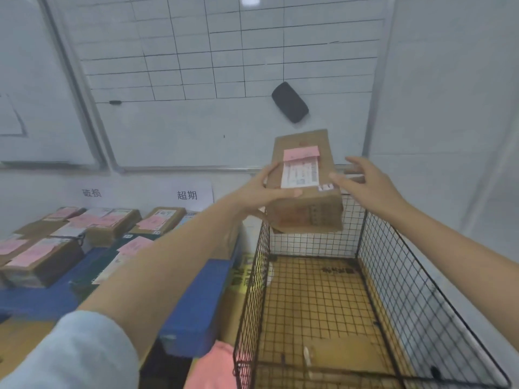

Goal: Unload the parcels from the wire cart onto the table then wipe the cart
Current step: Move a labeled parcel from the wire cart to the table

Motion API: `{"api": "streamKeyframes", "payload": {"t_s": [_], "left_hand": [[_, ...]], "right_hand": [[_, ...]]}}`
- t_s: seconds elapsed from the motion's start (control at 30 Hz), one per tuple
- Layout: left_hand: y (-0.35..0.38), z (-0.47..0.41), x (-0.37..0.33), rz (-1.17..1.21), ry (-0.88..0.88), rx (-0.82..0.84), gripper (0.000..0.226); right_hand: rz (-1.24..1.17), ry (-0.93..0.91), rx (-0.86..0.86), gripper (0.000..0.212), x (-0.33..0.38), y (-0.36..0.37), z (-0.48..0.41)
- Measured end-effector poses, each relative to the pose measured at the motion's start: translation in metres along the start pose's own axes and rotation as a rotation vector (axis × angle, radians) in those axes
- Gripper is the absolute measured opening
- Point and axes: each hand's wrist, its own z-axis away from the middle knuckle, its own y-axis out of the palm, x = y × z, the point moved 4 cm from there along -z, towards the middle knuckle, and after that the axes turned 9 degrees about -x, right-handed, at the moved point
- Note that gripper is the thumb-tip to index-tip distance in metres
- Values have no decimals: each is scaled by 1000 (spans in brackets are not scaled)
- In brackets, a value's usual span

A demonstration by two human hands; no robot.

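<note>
A brown cardboard parcel (306, 209) with a pink and white label is held in the air above the far left corner of the black wire cart (421, 276). My left hand (264, 189) grips its left side, thumb across the top. My right hand (365, 183) is by its right side with fingers spread, fingertips touching the top edge. The cart shows a brown cardboard floor with no parcels on it. On the blue table (191, 304) at the left lie several labelled parcels (42, 256).
A whiteboard with a drawn grid (224, 51) fills the wall ahead, with a black eraser (289, 102) stuck on it. Two paper signs (186, 195) hang above the table. A pink cloth (216, 366) lies low beside the cart's left wall. White wall stands right of the cart.
</note>
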Motion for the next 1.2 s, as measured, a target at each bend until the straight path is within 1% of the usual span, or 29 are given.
{"api": "streamKeyframes", "payload": {"t_s": [0.13,0.23,0.3,0.43,0.53,0.7,0.8,0.87,0.93,1.0,1.2], "left_hand": [[-44,29,-15,-70,13,-49,92],[-71,55,-14,-93,-21,-77,103],[-91,73,-6,-84,-63,-112,108],[-130,110,11,-151,-112,-189,97],[-151,132,30,-161,-171,-230,96],[-171,134,68,-166,-197,-260,98],[-181,122,93,-189,-182,-233,108],[-189,113,110,-159,-157,-202,106],[-197,102,130,-157,-131,-179,106],[-204,92,150,-188,-118,-144,112],[-214,81,199,-203,-123,-22,118]], "right_hand": [[-37,-35,11,65,33,7,6],[-42,-71,35,63,56,18,12],[-49,-94,84,61,70,30,20],[-73,-139,177,56,98,60,45],[-99,-142,210,54,117,83,61],[-41,-105,322,60,133,131,84],[2,-89,340,61,139,159,92],[28,-75,334,59,141,177,95],[40,-23,311,57,138,198,100],[49,31,283,57,132,221,105],[75,111,200,49,113,269,125]]}}
